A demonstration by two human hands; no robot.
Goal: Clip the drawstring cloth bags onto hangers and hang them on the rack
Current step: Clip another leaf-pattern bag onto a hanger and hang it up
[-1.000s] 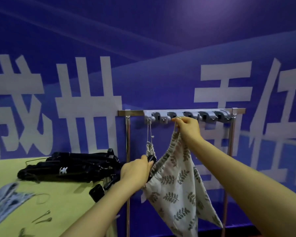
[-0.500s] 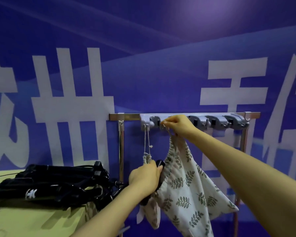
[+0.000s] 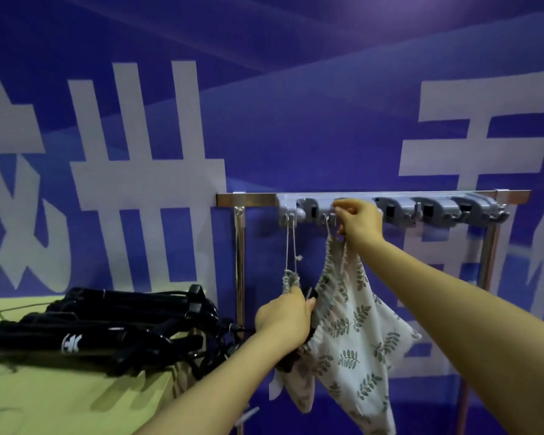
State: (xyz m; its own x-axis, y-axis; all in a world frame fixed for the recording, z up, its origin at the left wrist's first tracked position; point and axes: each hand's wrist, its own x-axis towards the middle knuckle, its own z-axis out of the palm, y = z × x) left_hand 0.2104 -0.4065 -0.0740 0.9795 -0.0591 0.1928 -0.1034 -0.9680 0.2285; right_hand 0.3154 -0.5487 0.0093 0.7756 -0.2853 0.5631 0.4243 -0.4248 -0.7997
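Right hand is up at the rack, fingers pinching the leaf-print bag by its top under the grey hooks. Left hand grips its gathered edge below. Black hangers crowd the surface edge at left.

Matt leaf-printed cloth bag, shiny metal rack with grey plastic clips, black glossy hangers.

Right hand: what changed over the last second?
Right hand slid left along the rack, carrying the top of the leaf-print bag toward the second hook. Left hand kept its grip lower down; cord on the first hook and black hangers stayed.
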